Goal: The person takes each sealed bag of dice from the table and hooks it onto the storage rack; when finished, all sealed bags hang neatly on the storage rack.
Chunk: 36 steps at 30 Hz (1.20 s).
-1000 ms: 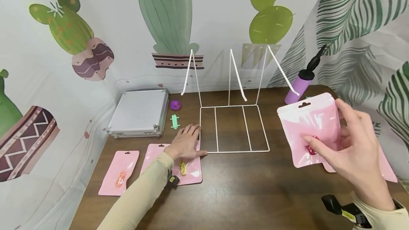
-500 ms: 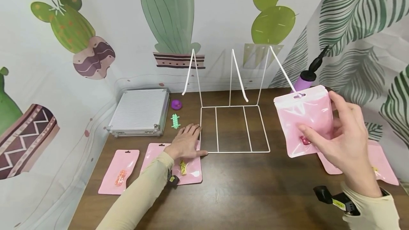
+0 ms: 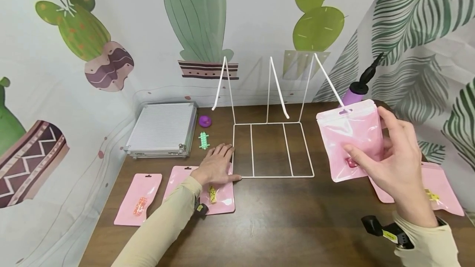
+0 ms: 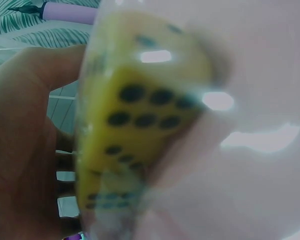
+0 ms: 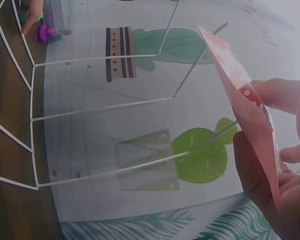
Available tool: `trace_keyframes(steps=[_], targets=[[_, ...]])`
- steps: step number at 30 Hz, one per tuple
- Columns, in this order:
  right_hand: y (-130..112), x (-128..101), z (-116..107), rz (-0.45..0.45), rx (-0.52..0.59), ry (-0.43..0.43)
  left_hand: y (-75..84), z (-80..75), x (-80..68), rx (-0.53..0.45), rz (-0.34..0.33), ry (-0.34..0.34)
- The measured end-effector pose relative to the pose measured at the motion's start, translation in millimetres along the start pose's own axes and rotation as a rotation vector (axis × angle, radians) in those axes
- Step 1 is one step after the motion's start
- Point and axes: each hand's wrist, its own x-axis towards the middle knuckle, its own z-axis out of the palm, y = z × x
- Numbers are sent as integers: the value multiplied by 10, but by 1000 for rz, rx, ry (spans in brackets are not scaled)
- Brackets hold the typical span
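A: What are the hands doing?

B: The right hand [image 3: 395,162] pinches a pink pouch [image 3: 350,137] in the air, thumb across its front and fingers behind, at about four o'clock from the white wire rack [image 3: 272,149]. The left hand [image 3: 215,166] lies flat, fingers straight, on another pink pouch on the table [image 3: 219,201], just at the rack's eight o'clock corner.

A: How would the held pouch handle?

B: I'd judge it light, thin and glossy, so it flexes and could slip. There is a small red die [image 3: 350,162] inside near the bottom, so the weight sits low. The pinch by the lower half, over the die, looks sound; the top edge with the hang hole stays free.

A: Which way does it point?

B: Its long axis is nearly upright, hang hole at twelve o'clock, leaning slightly to eleven. The front faces the person. The right wrist view shows it edge-on, close to the rack's slanted prongs.

A: And around that?

B: A purple hand pump [image 3: 356,90] stands at one o'clock behind the pouch. A grey ribbed case [image 3: 163,129] lies at ten o'clock of the left hand.
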Motion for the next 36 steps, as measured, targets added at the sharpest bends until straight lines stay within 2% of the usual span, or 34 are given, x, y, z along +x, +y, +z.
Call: trace_keyframes(steps=[4, 11, 15, 21, 23, 29, 36], targets=[[108, 42, 129, 9, 25, 9, 1, -10, -7, -7, 4, -1], [347, 266, 582, 4, 50, 147, -7, 2, -14, -1, 1, -3], [464, 488, 863, 2, 65, 208, -13, 25, -11, -2, 0, 1], [679, 895, 1234, -37, 53, 216, -10, 24, -10, -3, 3, 12], [712, 1009, 1337, -19, 60, 217, -15, 16, -16, -5, 3, 13], [758, 1135, 1453, 52, 66, 210, -4, 23, -3, -5, 6, 3], [752, 1146, 1505, 35, 80, 201, -14, 15, -10, -3, -10, -11]])
